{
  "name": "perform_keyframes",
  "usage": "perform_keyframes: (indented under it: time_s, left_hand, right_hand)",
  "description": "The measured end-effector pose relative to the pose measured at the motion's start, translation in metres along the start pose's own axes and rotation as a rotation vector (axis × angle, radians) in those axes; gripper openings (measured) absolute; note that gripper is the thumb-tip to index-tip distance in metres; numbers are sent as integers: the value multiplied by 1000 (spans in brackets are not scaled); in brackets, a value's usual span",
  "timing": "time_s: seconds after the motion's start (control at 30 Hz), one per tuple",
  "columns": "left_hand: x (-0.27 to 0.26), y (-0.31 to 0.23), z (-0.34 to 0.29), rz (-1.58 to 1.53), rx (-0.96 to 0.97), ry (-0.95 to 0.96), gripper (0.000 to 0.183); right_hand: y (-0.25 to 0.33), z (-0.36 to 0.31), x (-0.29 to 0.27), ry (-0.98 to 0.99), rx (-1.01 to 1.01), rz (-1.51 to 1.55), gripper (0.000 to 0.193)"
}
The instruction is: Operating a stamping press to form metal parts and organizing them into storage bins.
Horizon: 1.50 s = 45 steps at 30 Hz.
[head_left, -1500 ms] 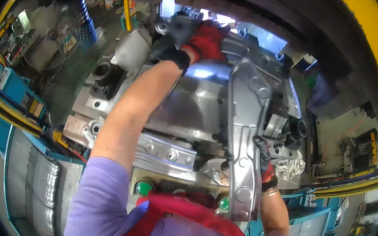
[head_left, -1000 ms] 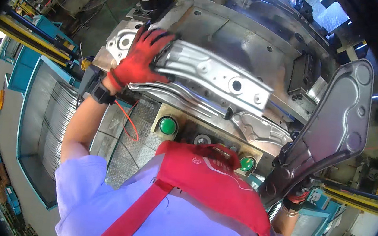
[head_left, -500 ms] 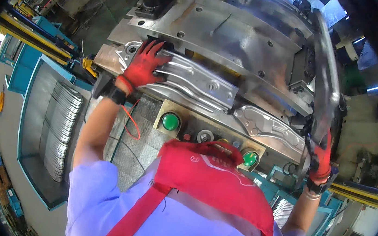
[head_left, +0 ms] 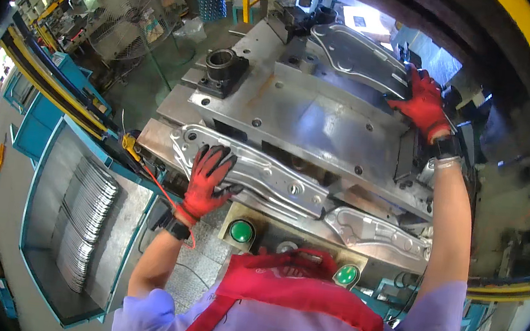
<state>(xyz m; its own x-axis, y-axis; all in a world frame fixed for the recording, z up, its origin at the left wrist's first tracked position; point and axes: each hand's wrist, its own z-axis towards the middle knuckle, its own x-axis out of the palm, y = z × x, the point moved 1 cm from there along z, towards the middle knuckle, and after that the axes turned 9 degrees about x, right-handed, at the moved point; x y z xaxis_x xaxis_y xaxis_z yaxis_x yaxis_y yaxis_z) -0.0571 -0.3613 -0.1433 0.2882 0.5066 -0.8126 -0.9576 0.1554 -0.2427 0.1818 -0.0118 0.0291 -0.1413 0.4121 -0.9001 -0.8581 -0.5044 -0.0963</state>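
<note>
My left hand (head_left: 209,182), in a red glove with dark fingertips, lies with spread fingers on a long stamped metal part (head_left: 255,164) at the die's near edge. Nothing is gripped in it. A shorter stamped metal part (head_left: 375,232) lies to its right along the same edge. My right hand (head_left: 423,105), gloved alike, reaches to the far right of the steel die (head_left: 322,123). Its thumb and fingers close around the right end of another stamped metal panel (head_left: 359,58), which is over the die's far side.
Two green push buttons (head_left: 241,231) sit on a control box right before me. At the left a blue-framed bin (head_left: 35,205) holds a row of stacked metal parts (head_left: 91,224). A round steel bushing (head_left: 221,62) stands on the die; a fan (head_left: 134,20) is beyond.
My right hand has carried the metal panel from the near right to the die's far side. My left hand has shifted toward me over the near part. The view has tilted.
</note>
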Motion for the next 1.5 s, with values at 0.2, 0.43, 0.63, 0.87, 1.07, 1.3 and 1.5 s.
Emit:
perform_keyframes:
  time_s: [0.2,0.43,0.63,0.87,1.07,1.3,1.5]
  left_hand:
    - [1,-2,-21,-37,-115,-48,63]
    - [13,-2,-31,-38,-206,-129,67]
    - [10,-5,-31,10,-256,-144,60]
    - [9,-10,-52,78,-334,-349,58]
    - [39,-12,-78,-82,-597,-526,56]
    - [150,-6,-211,-542,-906,-171,61]
    - [139,-36,-166,-614,-940,190,74]
  right_hand:
    - [-16,65,48,197,-106,0,98]
    - [-41,113,107,402,-192,207,97]
    - [-34,115,120,478,-190,113,95]
    - [-50,112,139,323,-233,33,94]
    - [-34,44,75,331,-169,72,79]
    - [-10,-223,19,190,-182,929,53]
    - [-48,-454,140,252,1265,1218,60]
